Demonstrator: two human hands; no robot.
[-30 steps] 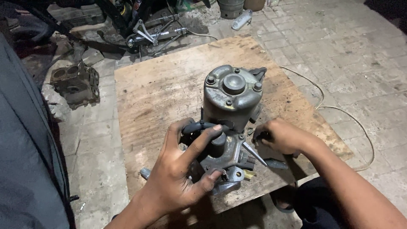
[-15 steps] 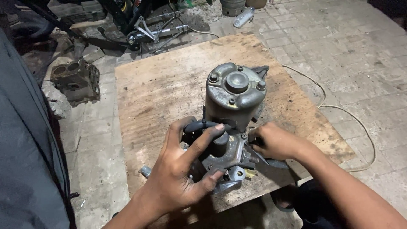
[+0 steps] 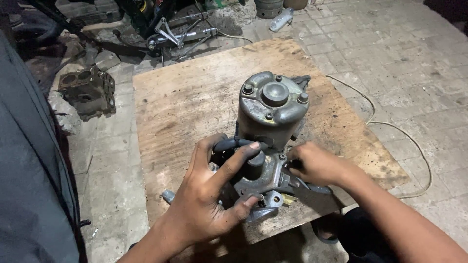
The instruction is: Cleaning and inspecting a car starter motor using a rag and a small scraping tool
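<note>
Head view: grey engine part is gripped by left hand; right hand, at three o'clock, is closed on its flange; bolts remain fitted.

Around me the floor is dim grey paving brick, a worn wooden board laid flat on it — a thin pale cable beside it, a grimy engine block and dark metal frame parts beyond.
</note>
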